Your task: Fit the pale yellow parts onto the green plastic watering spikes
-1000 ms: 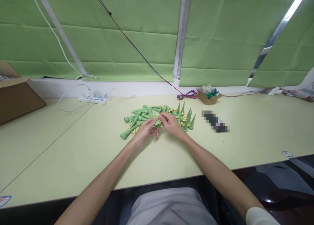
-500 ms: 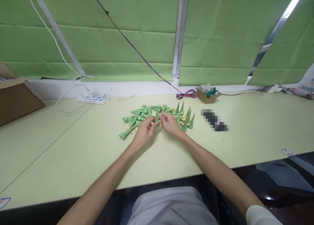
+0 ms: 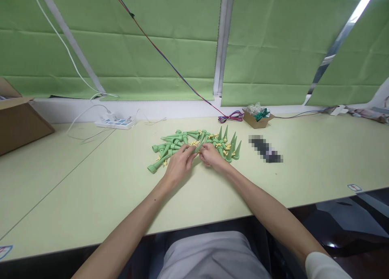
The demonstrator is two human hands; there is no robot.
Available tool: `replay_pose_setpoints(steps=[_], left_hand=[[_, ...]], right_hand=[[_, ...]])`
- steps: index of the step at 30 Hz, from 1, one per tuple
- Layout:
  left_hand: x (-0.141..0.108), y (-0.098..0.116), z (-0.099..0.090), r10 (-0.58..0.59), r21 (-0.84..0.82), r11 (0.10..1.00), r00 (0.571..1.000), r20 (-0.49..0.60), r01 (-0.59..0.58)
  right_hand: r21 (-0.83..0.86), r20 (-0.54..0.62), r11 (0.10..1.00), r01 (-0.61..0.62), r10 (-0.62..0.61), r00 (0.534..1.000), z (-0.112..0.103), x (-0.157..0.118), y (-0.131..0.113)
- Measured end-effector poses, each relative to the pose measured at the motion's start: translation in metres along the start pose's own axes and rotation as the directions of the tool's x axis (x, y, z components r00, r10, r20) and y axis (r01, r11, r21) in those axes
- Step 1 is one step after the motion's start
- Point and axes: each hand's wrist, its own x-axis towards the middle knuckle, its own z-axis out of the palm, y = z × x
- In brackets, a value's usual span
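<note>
My left hand (image 3: 181, 160) is closed on a green plastic watering spike (image 3: 199, 146), whose pointed end leans up and to the right. My right hand (image 3: 212, 155) meets it from the right, fingers pinched together against the spike's lower part. Whatever small piece those fingers hold is hidden. Around both hands lies a pile of similar green spikes (image 3: 164, 151), many on their sides, with small yellow valves (image 3: 193, 143) among them. Several spikes (image 3: 233, 145) stand point up to the right of my right hand, yellow valves beside them.
A small cardboard box (image 3: 258, 121) with clear and green plastic pieces stands behind on the right, near a coiled red-blue cable (image 3: 231, 116). A blurred dark object (image 3: 266, 149) lies right of the pile. A power strip (image 3: 117, 121) and a larger carton (image 3: 24, 125) are on the left.
The spike between my hands has tipped from upright to leaning right. My right hand has turned and lowered slightly, its fingers curling in more. The pile looks the same.
</note>
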Motion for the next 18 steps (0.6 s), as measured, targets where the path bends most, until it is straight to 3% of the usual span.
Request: replay_pose_setpoints(steps=[6,9,12,15,18], left_hand=[[0.001,0.0,0.001,-0.067,-0.094,0.993,0.998,-0.013,0.066],[0.003,0.0,0.002,-0.145,-0.211,0.968,0.989,-0.025,0.136],[0.005,-0.002,0.003,-0.269,-0.332,0.91,0.963,-0.019,0.247],[0.008,-0.003,0.004,-0.411,-0.518,0.755,0.906,0.104,0.402],[0.01,0.0,0.002,-0.486,-0.675,0.504,0.823,0.294,0.539]], right_hand=[[0.032,-0.025,0.999,0.001,-0.001,1.0,0.004,-0.002,0.0],[0.041,-0.052,0.996,0.08,-0.078,0.996,0.005,0.0,0.002],[-0.055,-0.109,0.974,0.218,-0.223,0.969,0.003,0.004,0.007],[-0.181,-0.129,0.924,0.337,-0.362,0.923,-0.001,0.008,0.009],[-0.219,-0.119,0.893,0.393,-0.425,0.897,-0.005,0.009,0.008]])
